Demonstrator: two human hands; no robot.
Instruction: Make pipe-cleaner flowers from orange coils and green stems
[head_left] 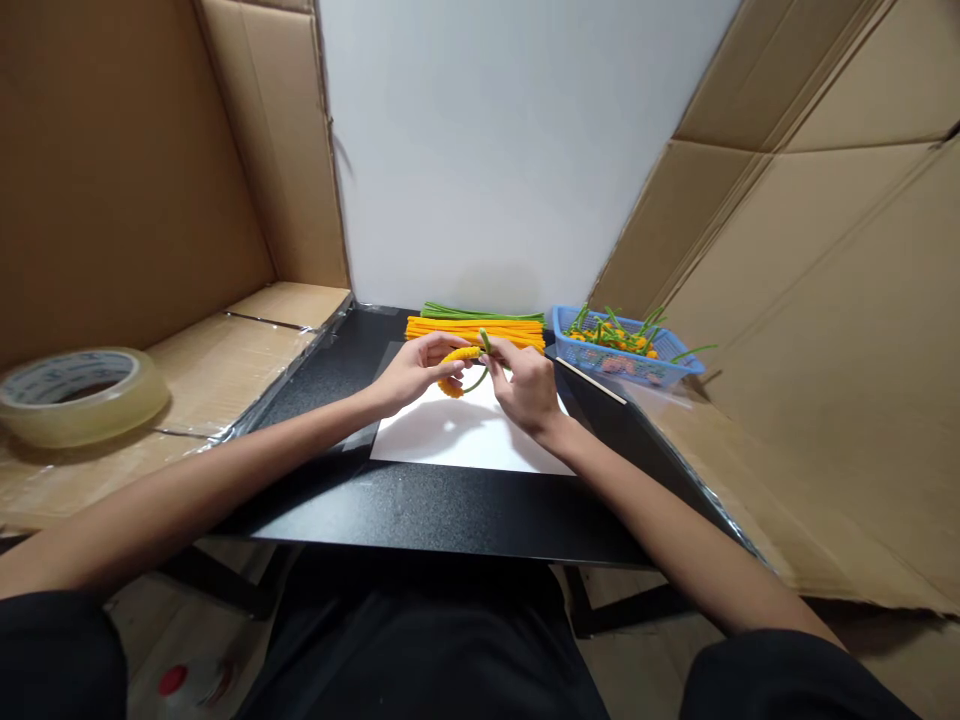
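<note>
Between my two hands, above a white sheet, is a curved yellow-orange coil of pipe cleaner joined to a green pipe cleaner. My left hand pinches the yellow coil near its upper end with thumb and fingers. On the other side, my right hand grips the green pipe cleaner, and a short green end sticks up above the fingers. Behind the hands lie a bundle of orange pipe cleaners and a row of green pipe cleaners.
A blue plastic basket with green and orange pieces stands at the back right of the black table. A roll of clear tape rests on cardboard at the left. Cardboard walls rise on both sides.
</note>
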